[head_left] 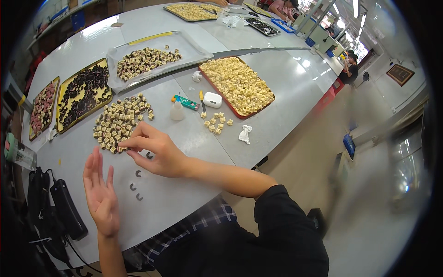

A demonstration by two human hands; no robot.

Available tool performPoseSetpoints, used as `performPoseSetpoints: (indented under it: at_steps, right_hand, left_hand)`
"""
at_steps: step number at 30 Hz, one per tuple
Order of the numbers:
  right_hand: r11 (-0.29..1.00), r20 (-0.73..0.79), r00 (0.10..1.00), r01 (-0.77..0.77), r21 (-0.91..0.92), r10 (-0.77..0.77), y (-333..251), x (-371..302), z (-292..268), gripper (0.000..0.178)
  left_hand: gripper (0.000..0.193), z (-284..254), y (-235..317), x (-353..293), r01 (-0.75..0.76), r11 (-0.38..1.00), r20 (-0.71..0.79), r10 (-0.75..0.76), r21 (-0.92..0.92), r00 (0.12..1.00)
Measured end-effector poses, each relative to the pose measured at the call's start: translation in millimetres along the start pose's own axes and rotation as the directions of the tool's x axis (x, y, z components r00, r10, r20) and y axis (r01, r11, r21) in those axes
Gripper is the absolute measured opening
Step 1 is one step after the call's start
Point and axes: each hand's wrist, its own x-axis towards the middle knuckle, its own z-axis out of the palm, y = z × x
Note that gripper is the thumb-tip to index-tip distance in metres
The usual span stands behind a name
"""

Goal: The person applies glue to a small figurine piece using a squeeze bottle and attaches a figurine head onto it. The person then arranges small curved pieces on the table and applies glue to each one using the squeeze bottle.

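Observation:
My right hand [156,151] reaches over the near edge of a pile of small cream-and-dark blocks [121,121]. Its thumb and fingertips are pinched together; what lies between them is too small to make out against the pile. Close by on the left, my left hand [102,198] is held up over the table, fingers stretched out and palm bare. Below my right hand, several dark C-shaped pieces [138,173] lie spaced out on the grey table [180,203].
Beyond the pile, a paper-lined tray [191,46] bears more two-tone blocks. A yellow tray [108,96] carries dark pieces; a red tray [271,97] is full of cream blocks. A small squeeze bottle [176,111], white case [212,99] and black power adapter [69,210] lie around.

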Motion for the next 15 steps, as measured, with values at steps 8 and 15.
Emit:
performPoseSetpoints:
  at_steps: [8,15]
  right_hand:
    - [1.000,0.015,1.000,0.015,-0.012,-0.015,-0.2,-1.8,3.4,0.033]
    - [0.996,0.000,1.000,0.022,-0.090,-0.022,11.0,-8.1,-4.9,0.030]
  left_hand:
    - [0.032,-30.3,-0.9,-29.7,0.100,0.995,-0.094,-0.099,0.007,0.991]
    - [0.007,83.2,17.1,-24.4,-0.229,0.953,-0.161,0.261,0.197,0.952]
